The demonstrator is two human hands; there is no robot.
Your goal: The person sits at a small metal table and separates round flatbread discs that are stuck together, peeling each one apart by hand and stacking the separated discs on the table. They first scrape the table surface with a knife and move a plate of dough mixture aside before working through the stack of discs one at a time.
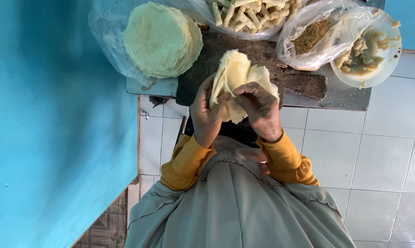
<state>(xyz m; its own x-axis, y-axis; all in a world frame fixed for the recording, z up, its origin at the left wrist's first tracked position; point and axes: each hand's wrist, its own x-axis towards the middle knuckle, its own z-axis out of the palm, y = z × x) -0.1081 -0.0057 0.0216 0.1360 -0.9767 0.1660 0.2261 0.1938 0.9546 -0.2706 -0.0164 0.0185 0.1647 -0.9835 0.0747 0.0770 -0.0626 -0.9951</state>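
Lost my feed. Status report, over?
Left hand and right hand both grip a folded thin wrapper above dark board. Nothing blocking.

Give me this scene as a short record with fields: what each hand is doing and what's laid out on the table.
Left hand: grips the thin pale wrapper sheets from the left
Right hand: pinches the same sheets from the right
Stack of round wrappers: on plastic, table's left end
Rolled sticks: piled in a bag at the top
Brown filling: in a clear bag
Pale paste: in a plastic-lined bowl, right
Dark board: under the hands
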